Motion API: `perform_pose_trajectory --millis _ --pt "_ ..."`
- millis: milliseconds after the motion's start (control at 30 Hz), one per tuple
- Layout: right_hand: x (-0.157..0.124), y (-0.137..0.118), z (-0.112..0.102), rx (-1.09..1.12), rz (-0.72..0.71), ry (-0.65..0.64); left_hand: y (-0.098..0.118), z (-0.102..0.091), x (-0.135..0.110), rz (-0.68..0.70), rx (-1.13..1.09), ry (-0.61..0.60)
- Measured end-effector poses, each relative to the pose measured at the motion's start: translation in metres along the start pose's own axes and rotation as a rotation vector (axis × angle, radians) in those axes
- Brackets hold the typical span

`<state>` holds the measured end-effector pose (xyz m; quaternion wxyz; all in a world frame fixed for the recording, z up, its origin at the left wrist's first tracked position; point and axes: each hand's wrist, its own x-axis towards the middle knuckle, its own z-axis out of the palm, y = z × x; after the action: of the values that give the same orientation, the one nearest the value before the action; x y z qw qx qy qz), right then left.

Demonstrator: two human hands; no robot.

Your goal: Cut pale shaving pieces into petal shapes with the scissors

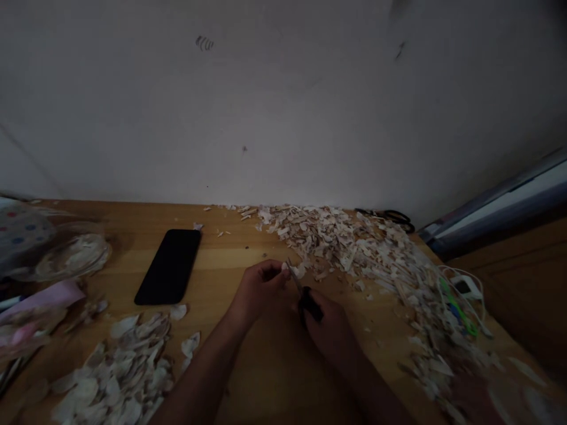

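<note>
Over the middle of the wooden table (212, 260), my left hand (261, 289) pinches a small pale dried slice (286, 268) between thumb and fingers. My right hand (330, 327) is closed round the black handles of a pair of scissors (305, 295). Their blades point up and to the left and meet the slice at my left fingertips. Whether the blades are parted is too dim to tell. A heap of larger pale dried slices (124, 378) lies to the left of my left forearm. Narrow cut pieces (328, 236) are piled beyond my hands and down the right side.
A black phone (169, 267) lies left of my hands. Another black-handled pair of scissors (396, 218) rests by the wall (283, 118). A white device with a cable (467, 287) and a green strip (465, 316) sit at the right edge. Plastic bags (75, 254) crowd the left.
</note>
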<state>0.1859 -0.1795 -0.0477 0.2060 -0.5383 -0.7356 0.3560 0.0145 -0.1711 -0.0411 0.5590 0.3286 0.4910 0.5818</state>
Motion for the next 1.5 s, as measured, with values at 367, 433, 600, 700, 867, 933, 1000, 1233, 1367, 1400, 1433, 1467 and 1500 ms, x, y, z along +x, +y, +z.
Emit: perform_pose_trajectory --millis 367,433,600,700,867,933,1000,1233,1367,1400,1433,1467,1500 --pt "0.0 0.0 -0.001 0.026 0.002 0.007 -0.003 0.005 -0.001 -0.046 -0.172 0.023" --pt "0.0 -0.001 -0.002 0.031 0.013 -0.011 -0.002 0.004 -0.001 -0.032 -0.145 0.02" --pt "0.0 -0.001 -0.002 0.021 0.014 -0.024 0.001 0.001 0.0 0.011 -0.069 0.012" --pt "-0.001 0.0 -0.002 0.012 0.015 -0.025 0.002 0.0 0.0 0.027 -0.034 0.004" --pt "0.0 0.0 -0.003 0.021 0.011 -0.04 0.003 -0.001 -0.001 0.036 0.007 0.005" --pt "0.001 -0.001 -0.004 0.021 0.009 -0.042 0.004 -0.002 -0.001 0.042 0.019 0.003" --pt "0.001 -0.002 -0.005 0.021 0.018 -0.047 0.004 -0.001 -0.001 0.043 0.022 0.001" --pt "0.0 -0.003 -0.004 0.055 0.029 -0.018 -0.013 0.004 0.0 -0.092 -0.199 -0.026" --pt "0.001 -0.003 -0.003 0.037 0.018 -0.029 -0.017 0.005 -0.001 -0.078 -0.187 -0.011" --pt "0.001 -0.002 -0.003 0.031 0.014 -0.028 -0.015 0.005 -0.001 -0.068 -0.157 -0.009" --pt "0.001 -0.002 -0.003 0.026 0.01 -0.026 -0.013 0.005 -0.001 -0.062 -0.127 -0.007" --pt "0.001 -0.001 -0.003 0.023 0.007 -0.024 -0.01 0.004 -0.001 -0.062 -0.099 -0.007" --pt "0.001 -0.001 -0.003 0.021 0.008 -0.024 -0.007 0.003 -0.001 -0.062 -0.079 -0.01"
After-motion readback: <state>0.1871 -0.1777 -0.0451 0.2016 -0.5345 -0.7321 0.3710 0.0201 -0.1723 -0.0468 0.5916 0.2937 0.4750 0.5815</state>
